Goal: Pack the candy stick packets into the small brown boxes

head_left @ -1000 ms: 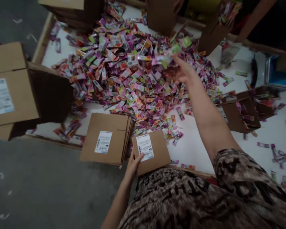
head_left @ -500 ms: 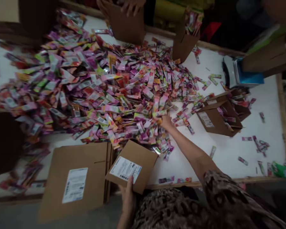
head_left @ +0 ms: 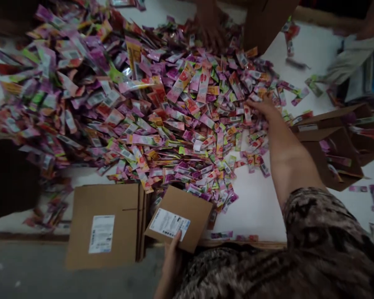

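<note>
One white table (head_left: 252, 203), big heap of bright packets (head_left: 174, 112) on it. Brown box stack (head_left: 106, 199) at near edge. Smaller brown box (head_left: 188, 207) just beside, left hand (head_left: 171, 254) clamped on it. Right hand (head_left: 264, 109) at heap's right side; cannot tell if gripping any.

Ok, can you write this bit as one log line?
left hand: holding cardboard box | right hand: at packet pile | stacked cardboard: beside box

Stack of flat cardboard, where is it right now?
In the head view, the cardboard stack is at the lower left, over the near edge of the table, just left of the small box in the left hand.
</note>
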{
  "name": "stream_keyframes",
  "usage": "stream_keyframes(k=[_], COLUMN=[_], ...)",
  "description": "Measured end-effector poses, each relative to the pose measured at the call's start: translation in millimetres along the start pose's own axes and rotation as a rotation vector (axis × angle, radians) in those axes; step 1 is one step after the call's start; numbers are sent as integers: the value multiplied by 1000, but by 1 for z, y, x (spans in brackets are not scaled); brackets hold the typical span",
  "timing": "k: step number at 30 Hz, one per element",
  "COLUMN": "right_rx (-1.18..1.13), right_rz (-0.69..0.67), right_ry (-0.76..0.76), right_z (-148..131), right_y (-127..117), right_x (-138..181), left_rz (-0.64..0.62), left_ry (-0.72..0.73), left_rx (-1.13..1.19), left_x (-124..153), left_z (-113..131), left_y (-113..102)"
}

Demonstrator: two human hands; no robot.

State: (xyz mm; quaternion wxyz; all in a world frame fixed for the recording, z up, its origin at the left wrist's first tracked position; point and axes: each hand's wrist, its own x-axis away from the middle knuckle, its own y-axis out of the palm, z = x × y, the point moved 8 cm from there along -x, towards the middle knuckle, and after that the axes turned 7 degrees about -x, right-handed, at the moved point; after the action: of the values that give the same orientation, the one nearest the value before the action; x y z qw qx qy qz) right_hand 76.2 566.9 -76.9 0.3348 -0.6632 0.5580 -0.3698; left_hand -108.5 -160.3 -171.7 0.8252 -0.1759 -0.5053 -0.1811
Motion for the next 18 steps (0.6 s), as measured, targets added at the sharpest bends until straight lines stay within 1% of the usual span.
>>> stream_keyframes(k=[1, 2, 3, 4, 6, 8, 10, 12, 14, 15, 16, 18], right_rx=[0, -17, -43, -67, -126, -201, -292, -380, -418, -415, -404, -385], right_rz=[-17, -50, -87, -119, -177, -223, -295, -415, -535, -575, -597, -593], right_ry=[53, 80, 68, 19, -100, -166, -182, -180, -179, -185, -199, -248], right_z=[3, 3, 1, -5, -16, -21, -24, -27, -30, -31, -32, -34], right_y=[12, 27, 42, 57, 83, 106, 126, 145, 156, 155, 150, 126], right_x=[6, 19, 37, 60, 117, 177, 235, 285, 325, 341, 353, 368], left_rz=[-9, -25, -46, -67, -114, -167, -206, -216, -235, -254, -280, -346], left_ry=[7, 20, 37, 57, 100, 129, 140, 155, 190, 211, 229, 242], left_rx=[15, 29, 44, 58, 80, 81, 60, 41, 30, 27, 25, 32], left_x=[-5, -9, -13, -17, -21, -23, -25, -25, -23, -21, -19, -14], left_z=[4, 9, 15, 22, 36, 46, 51, 52, 51, 49, 47, 40], left_y=[5, 12, 20, 28, 44, 58, 63, 59, 51, 48, 46, 48])
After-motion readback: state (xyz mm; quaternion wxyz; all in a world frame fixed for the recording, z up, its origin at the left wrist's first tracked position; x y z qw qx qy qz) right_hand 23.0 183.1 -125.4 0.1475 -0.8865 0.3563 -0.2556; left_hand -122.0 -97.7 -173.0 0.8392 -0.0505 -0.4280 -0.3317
